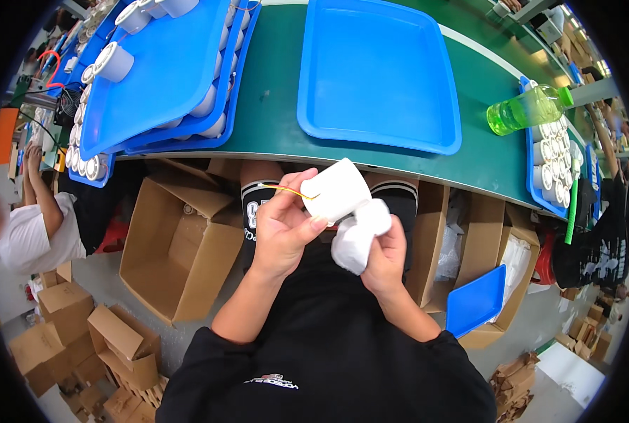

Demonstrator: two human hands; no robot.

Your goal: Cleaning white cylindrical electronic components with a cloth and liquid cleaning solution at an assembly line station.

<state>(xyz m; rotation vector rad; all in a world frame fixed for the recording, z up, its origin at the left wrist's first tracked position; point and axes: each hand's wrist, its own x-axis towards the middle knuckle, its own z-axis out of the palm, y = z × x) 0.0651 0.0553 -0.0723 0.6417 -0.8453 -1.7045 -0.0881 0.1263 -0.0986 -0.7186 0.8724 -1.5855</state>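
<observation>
The white cylinder [339,189] is held clear of the worktop [269,106], on the near side of the single blue tray [378,77]. Left hand [281,229]: grip closed on the cylinder's lower left side, thumb in front. Right hand [387,259]: grip pinching a white cloth wad [353,247], which meets the cylinder's lower right. Step in hand judged to be wiping. Recommended: hold the cylinder steady without squeezing its wall, turn it gradually under light cloth pressure, and keep the thin yellow and red wires [291,190] slack and out of the cloth's path, since snagging could strain them.
</observation>
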